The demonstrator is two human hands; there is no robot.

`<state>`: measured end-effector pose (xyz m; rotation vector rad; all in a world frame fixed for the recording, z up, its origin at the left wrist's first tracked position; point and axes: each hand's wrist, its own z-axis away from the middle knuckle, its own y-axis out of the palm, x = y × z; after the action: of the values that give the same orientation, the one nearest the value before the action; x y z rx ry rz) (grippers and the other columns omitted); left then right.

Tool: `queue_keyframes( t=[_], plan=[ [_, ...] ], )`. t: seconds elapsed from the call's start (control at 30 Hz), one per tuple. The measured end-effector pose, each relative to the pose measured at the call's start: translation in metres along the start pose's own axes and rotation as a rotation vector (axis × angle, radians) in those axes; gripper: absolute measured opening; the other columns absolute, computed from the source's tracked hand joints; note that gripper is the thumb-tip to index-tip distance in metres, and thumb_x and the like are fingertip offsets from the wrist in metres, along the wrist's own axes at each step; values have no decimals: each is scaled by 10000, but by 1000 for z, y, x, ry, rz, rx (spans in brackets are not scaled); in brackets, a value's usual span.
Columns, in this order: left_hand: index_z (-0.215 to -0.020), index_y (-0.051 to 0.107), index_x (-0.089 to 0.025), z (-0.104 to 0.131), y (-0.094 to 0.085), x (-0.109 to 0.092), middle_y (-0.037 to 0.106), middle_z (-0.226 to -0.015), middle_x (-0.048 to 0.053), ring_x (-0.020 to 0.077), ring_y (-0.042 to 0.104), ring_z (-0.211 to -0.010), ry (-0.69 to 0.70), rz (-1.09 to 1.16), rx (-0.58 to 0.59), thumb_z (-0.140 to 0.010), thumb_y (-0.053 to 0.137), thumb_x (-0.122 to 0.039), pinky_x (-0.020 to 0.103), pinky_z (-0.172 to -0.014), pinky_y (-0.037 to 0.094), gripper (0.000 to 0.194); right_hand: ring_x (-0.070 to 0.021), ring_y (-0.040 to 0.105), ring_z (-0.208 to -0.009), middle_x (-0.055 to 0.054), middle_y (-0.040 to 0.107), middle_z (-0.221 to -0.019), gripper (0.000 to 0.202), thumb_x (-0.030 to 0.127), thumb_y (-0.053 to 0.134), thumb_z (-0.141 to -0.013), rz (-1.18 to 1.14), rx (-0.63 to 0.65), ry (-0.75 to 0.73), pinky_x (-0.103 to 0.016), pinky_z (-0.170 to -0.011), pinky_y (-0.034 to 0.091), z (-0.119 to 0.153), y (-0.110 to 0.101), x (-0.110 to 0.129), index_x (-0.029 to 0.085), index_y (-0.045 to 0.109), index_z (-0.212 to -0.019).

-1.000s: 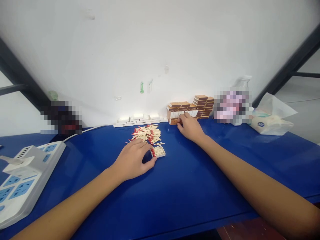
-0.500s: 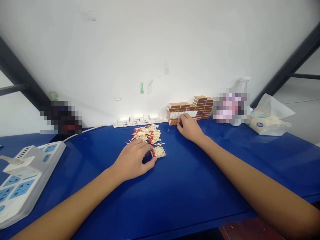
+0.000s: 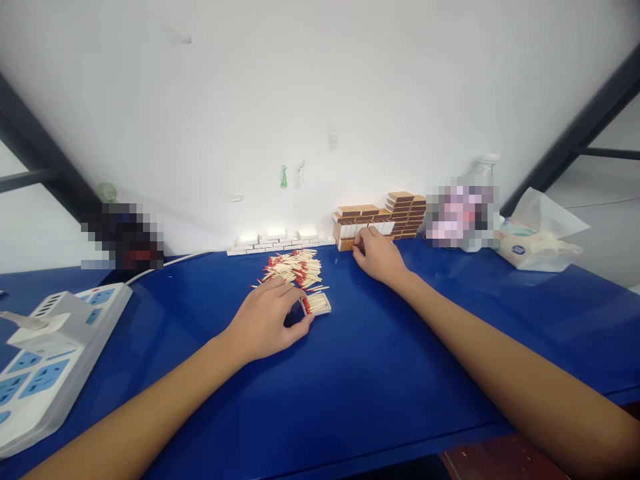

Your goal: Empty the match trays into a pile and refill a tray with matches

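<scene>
A small white matchbox tray [image 3: 327, 309] filled with red-tipped matches is gripped at its left end between the thumb and fingers of my left hand [image 3: 267, 317]. Just behind that hand lies a loose heap of matches [image 3: 295, 268] on the blue table. My right hand [image 3: 379, 257] reaches to the front of a stack of brown-sided matchboxes [image 3: 407, 217], its fingers bent and closed on a matchbox [image 3: 347, 245] at the lower left. The fingertips partly cover that box. A row of white ends shows just above the fingers.
White matchbox trays [image 3: 275, 241] are piled low along the wall. At the left lies a power strip [image 3: 95, 333] with a plugged-in adapter and a cable [image 3: 175, 259]. A tissue pack [image 3: 540, 250] stands at the right, beside a blurred pinkish item [image 3: 460, 213].
My right hand has shifted very slightly left at the matchbox stack. My left hand and the tray of matches have stayed in place.
</scene>
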<state>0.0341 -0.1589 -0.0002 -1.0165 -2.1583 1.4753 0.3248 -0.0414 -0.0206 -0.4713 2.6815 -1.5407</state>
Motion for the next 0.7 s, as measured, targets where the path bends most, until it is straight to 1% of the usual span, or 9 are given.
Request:
queue_keyframes(
  t=[0.27, 0.53, 0.7],
  plan=[
    [-1020, 689, -186, 0, 0, -1, 682, -856, 53, 225, 598, -827, 5, 5, -17, -954, 616, -378, 379, -781, 500, 215, -249, 622, -886, -101, 657, -1055, 58, 203, 549, -929, 3, 15, 39, -324, -631, 361, 1, -2, 2, 198, 567, -984],
    [-999, 682, -187, 0, -1, -1, 681, -843, 53, 226, 595, -820, 8, 0, -25, -955, 617, -382, 383, -791, 502, 210, -252, 630, -888, -106, 679, -1052, 82, 155, 548, -898, -18, 46, 53, -317, -623, 339, 1, -3, 4, 202, 571, -961],
    [-1049, 685, -180, 1, 1, 0, 687, -851, 52, 223, 595, -821, 18, 2, -44, -958, 626, -386, 386, -795, 507, 232, -238, 627, -846, -90, 690, -1010, 85, 151, 543, -887, -25, 54, 55, -313, -613, 332, 1, -3, 4, 207, 567, -946]
  ],
)
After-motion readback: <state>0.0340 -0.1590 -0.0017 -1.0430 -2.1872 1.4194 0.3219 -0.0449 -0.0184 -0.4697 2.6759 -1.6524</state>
